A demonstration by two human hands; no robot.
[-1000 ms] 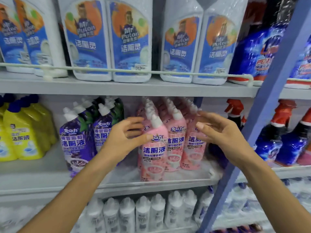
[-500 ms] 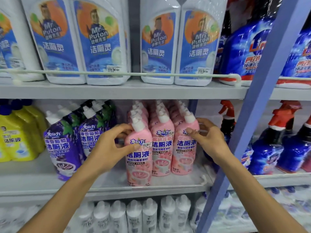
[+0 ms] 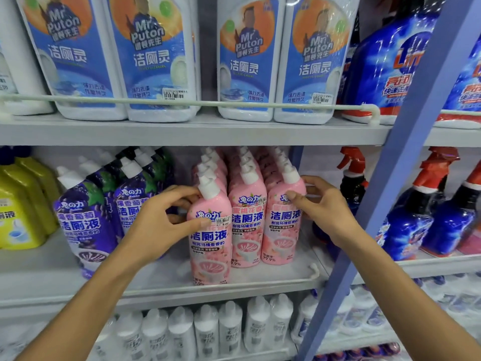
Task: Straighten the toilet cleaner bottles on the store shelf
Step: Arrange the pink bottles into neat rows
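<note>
Two grips: my left hand (image 3: 156, 225) holds left pink bottle (image 3: 212, 243); right hand (image 3: 322, 212) pinches right pink bottle (image 3: 282, 230).
Risk: uneven push could topple either.

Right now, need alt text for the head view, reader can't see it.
The left hand grips the front-left pink toilet cleaner bottle, which stands forward of its neighbours on the middle shelf; the right hand grips the front-right pink bottle. To their left stand purple bottles and yellow bottles; white Mr Puton bottles fill the shelf above.
</note>
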